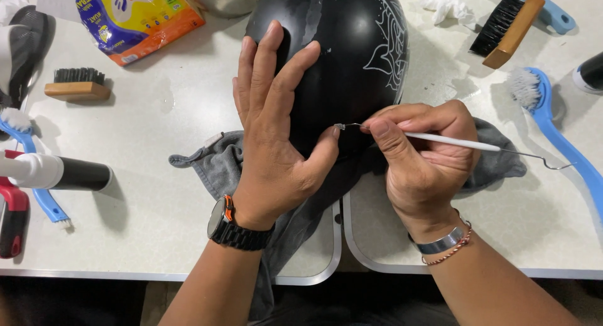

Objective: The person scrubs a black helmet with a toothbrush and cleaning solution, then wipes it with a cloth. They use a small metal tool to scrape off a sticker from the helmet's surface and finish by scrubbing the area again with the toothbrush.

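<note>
At frame centre, my left hand (pixel 276 131) lies flat and open, bracing the black helmet (pixel 352 56) on a grey cloth (pixel 213 166). My right hand (pixel 421 153) pinches a white-handled pick (pixel 449 141). Risk: the hooked tip skids off the glossy shell, scratching it.

Your helmet (pixel 352 56) sits on a cloth (pixel 213 166) at the middle of the worktop (pixel 157 100), with your left hand (pixel 276 144) on it and your right hand (pixel 421 156) just right, holding a pick tool (pixel 452 141). A packet (pixel 135 18) lies far left, brushes (pixel 505 27) far right.
</note>
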